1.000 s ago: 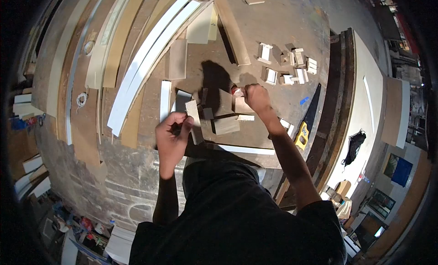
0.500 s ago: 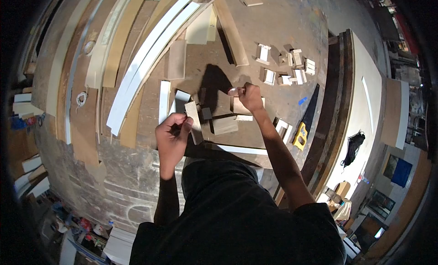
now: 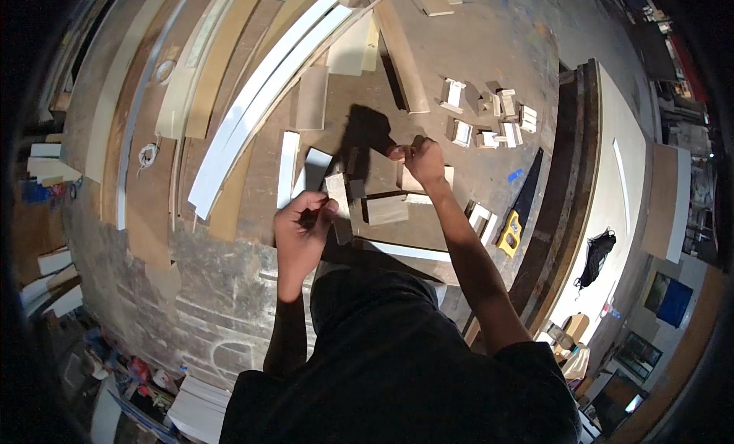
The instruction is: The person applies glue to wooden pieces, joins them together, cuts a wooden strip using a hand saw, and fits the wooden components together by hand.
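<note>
My left hand (image 3: 300, 234) pinches the near end of a small wooden block (image 3: 337, 203) between thumb and fingers. To its right, my right hand (image 3: 423, 162) is closed around a small object with a reddish end (image 3: 395, 152), mostly hidden by the fingers. Between and beyond the hands lie a pale wooden block (image 3: 385, 209) and other small pieces, partly in shadow. A white-faced piece (image 3: 312, 171) rests just beyond my left hand, beside a narrow white strip (image 3: 287, 169).
Long boards (image 3: 222, 58) and curved white strips (image 3: 264, 100) cover the left of the worktable (image 3: 489, 31). Small wooden assemblies (image 3: 462, 133) stand at the back right. A yellow-handled saw (image 3: 511, 231) lies at the right edge, near a blue item (image 3: 515, 175).
The view has shifted slightly, so the table's contents appear further right. My right hand has drawn a little closer to my left, which keeps its pinch on the block.
</note>
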Tool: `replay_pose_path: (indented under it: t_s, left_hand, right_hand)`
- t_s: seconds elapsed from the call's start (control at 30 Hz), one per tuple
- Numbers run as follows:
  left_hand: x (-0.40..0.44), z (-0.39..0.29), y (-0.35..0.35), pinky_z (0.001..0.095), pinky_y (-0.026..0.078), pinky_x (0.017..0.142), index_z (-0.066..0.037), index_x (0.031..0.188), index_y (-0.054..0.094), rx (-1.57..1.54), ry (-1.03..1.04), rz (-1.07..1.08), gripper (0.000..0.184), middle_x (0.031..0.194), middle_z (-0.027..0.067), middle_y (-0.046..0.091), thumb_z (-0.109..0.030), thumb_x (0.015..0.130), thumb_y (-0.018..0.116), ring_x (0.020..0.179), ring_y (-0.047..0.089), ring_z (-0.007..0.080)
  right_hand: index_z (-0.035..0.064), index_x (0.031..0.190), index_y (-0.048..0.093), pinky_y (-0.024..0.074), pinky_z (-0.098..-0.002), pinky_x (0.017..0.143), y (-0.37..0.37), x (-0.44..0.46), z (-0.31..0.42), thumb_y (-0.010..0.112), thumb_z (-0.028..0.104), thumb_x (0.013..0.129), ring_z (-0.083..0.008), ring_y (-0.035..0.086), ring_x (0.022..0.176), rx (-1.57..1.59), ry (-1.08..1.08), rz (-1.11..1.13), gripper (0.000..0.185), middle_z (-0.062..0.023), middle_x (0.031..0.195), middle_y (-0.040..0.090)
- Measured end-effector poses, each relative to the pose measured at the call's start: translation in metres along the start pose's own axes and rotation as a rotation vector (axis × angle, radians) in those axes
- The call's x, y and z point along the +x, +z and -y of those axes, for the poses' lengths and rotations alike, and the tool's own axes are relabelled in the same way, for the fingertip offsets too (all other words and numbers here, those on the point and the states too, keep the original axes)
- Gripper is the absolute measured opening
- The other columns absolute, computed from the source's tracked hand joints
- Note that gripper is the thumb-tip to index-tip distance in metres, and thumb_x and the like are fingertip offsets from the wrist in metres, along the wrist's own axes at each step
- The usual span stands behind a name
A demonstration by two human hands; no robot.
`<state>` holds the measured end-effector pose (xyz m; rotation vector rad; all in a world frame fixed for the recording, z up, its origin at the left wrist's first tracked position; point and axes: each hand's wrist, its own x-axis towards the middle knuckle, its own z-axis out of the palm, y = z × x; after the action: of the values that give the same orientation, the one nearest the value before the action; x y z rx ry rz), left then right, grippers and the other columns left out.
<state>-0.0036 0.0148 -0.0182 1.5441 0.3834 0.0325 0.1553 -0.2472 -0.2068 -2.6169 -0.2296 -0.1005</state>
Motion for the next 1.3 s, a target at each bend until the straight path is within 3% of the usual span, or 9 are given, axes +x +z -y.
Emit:
replay_pose_path:
  t_s: [0.4,0.57,0.67,0.8,1.17,1.3]
  left_hand:
    - [-0.002,0.006,-0.003,0.0201,0.041,0.062,0.002,0.095,0.068,0.048,0.003,-0.03,0.006,0.076,-0.0019,0.066,-0.002,0.094,0.073,0.069,0.055,0.0013]
    - [-0.004,0.005,-0.002,0.02,0.04,0.061,0.002,0.095,0.068,0.021,-0.003,-0.039,0.008,0.075,-0.0021,0.065,-0.004,0.094,0.074,0.068,0.053,0.0012]
    - [-0.005,0.005,-0.004,0.0199,0.039,0.06,0.002,0.095,0.068,0.021,0.005,-0.04,0.008,0.074,-0.0023,0.064,-0.004,0.094,0.074,0.067,0.053,0.001]
    - [-0.005,0.006,-0.007,0.0198,0.039,0.06,0.002,0.095,0.069,0.02,0.019,-0.032,0.008,0.074,-0.0027,0.064,-0.004,0.094,0.074,0.067,0.053,0.0006]
    - [-0.009,0.003,-0.007,0.0202,0.039,0.06,0.001,0.094,0.068,0.017,0.013,-0.047,0.007,0.074,-0.0027,0.064,-0.004,0.094,0.073,0.066,0.052,0.0011]
    - [-0.01,0.004,-0.008,0.0208,0.038,0.059,0.001,0.095,0.068,0.011,0.031,-0.051,0.008,0.074,-0.0024,0.064,-0.005,0.094,0.074,0.066,0.051,0.0014]
  right_hand:
    - [-0.0054,0.071,0.065,0.0518,-0.0448,0.059,-0.01,0.002,0.008,0.076,0.009,0.077,-0.0431,0.066,0.063,0.161,0.093,0.03,0.02,-0.0269,0.066,0.061]
    - [-0.0059,0.065,0.064,0.0532,-0.0374,0.048,0.01,0.007,-0.008,0.077,0.01,0.08,-0.0267,0.068,0.048,0.204,0.11,0.019,0.025,-0.0204,0.055,0.063]
    - [-0.0063,0.065,0.066,0.0527,-0.0359,0.043,0.015,0.008,-0.014,0.078,0.012,0.081,-0.0221,0.067,0.043,0.24,0.123,0.021,0.027,-0.0176,0.052,0.063]
    - [-0.0074,0.066,0.067,0.0522,-0.0365,0.043,0.006,0.011,-0.005,0.079,0.012,0.081,-0.0231,0.068,0.045,0.187,0.123,0.035,0.027,-0.0182,0.053,0.064]
    - [-0.0072,0.067,0.071,0.0589,-0.0352,0.049,-0.011,0.017,0.006,0.077,0.012,0.084,-0.0232,0.072,0.051,0.459,0.491,0.187,0.027,-0.017,0.06,0.07]
    - [-0.0082,0.067,0.07,0.0591,-0.0353,0.048,-0.025,0.015,0.012,0.076,0.01,0.085,-0.0228,0.072,0.052,0.443,0.469,0.199,0.027,-0.0168,0.062,0.071]
